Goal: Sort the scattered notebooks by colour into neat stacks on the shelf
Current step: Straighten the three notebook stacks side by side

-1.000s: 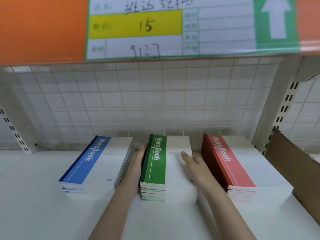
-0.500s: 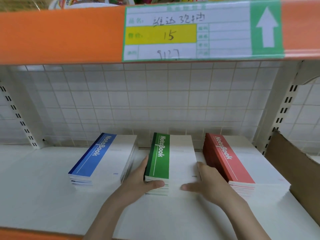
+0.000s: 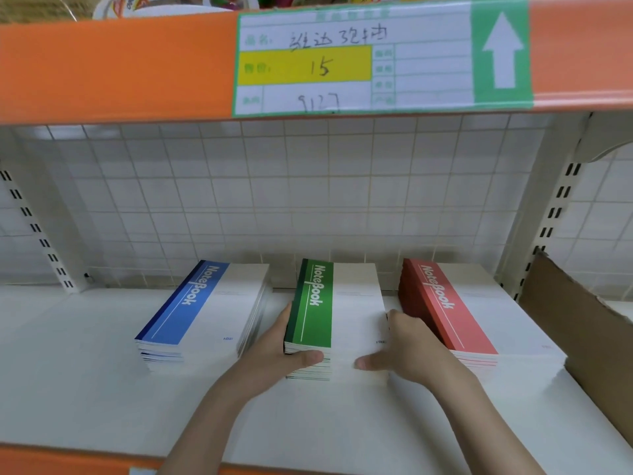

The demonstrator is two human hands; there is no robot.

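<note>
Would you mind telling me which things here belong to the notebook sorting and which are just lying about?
Part of the job: blue stack; green stack, held at its front corners by the left hand and right hand; red stack; shelf.

Lying about: cardboard sheet; price label.

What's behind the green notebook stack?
Behind the green notebook stack a strip of white shelf shows, then the white wire-grid back panel. The foot of the grid directly behind it is hidden by the stack.
</note>
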